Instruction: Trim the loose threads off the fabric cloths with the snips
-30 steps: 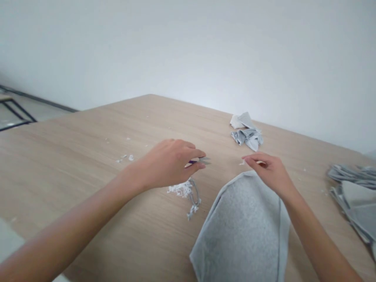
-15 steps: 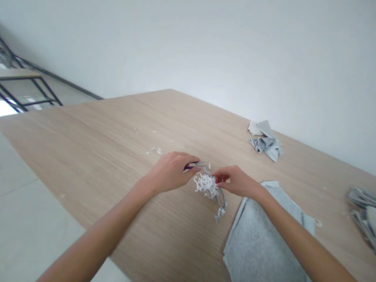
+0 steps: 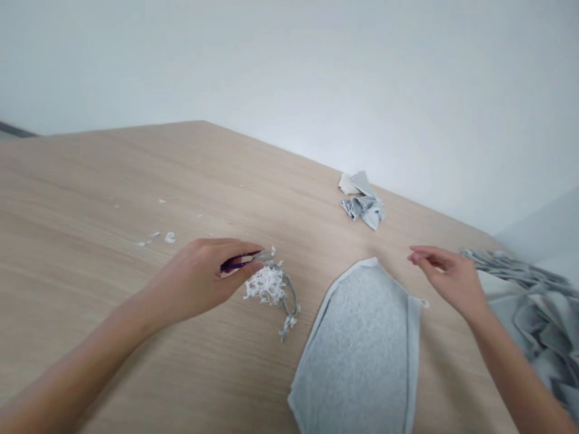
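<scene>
My left hand (image 3: 215, 271) is closed around small thread snips (image 3: 242, 260) with purple handles, their blades pointing right. Just below the blades lies a tangled heap of white thread scraps (image 3: 266, 286), with a grey cord-like strip (image 3: 292, 295) curling along its right side. My right hand (image 3: 446, 274) hovers above the table, thumb and fingertips together, with nothing visible in them. Between the hands, a flat grey fabric piece (image 3: 362, 343) rests on the table, a small pale thread loop (image 3: 424, 303) at its right corner. My right hand is above and right of that loop, not touching it.
A pile of grey fabric pieces (image 3: 538, 313) is at the right, partly behind my right forearm. Crumpled grey and beige cloth (image 3: 364, 202) lies near the wall-side table edge (image 3: 289, 152). White thread bits (image 3: 169, 237) are scattered left on the wooden table (image 3: 113, 181).
My right hand has left the thread heap and moved right, past the grey fabric piece. My left hand still holds the snips by the heap. The view has turned right.
</scene>
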Tool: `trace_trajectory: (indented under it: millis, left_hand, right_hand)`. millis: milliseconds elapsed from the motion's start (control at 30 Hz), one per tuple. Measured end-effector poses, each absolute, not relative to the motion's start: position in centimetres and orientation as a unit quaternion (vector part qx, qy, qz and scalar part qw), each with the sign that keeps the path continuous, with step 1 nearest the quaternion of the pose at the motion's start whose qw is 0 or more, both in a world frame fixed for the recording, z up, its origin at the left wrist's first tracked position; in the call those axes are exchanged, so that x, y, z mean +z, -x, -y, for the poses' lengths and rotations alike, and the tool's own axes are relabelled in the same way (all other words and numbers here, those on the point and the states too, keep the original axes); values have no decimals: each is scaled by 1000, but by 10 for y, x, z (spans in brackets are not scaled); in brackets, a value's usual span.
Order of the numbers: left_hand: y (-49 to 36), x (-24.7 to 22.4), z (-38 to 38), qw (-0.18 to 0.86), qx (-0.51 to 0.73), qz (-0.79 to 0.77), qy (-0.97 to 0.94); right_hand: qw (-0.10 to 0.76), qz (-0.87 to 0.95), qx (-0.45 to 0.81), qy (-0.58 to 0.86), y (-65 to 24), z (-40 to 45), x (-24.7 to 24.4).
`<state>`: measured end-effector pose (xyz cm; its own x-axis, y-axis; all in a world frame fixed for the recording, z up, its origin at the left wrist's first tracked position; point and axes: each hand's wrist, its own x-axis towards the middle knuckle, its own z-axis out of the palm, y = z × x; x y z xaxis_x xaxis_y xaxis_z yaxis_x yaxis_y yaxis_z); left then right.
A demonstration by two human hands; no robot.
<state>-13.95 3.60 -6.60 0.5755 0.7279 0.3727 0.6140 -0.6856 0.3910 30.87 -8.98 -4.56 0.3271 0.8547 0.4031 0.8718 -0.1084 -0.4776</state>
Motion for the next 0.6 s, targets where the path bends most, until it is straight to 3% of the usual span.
trace_trajectory:
  millis: [100, 233, 400, 600]
  left_hand:
    - [109, -59, -28, 113, 249, -342, -899]
    - [46, -44, -13, 113, 197, -247, -942]
    - [-43, -28, 6, 101, 119, -157, -975]
    - [-133, -19, 26, 79, 120, -138, -980]
  right_hand:
    - [322, 508, -49, 798, -372, 139, -73]
    - [322, 495, 0, 807, -409, 178, -117]
    - [353, 527, 80, 769, -414, 172, -158]
    - [419, 523, 108, 734, -419, 159, -180]
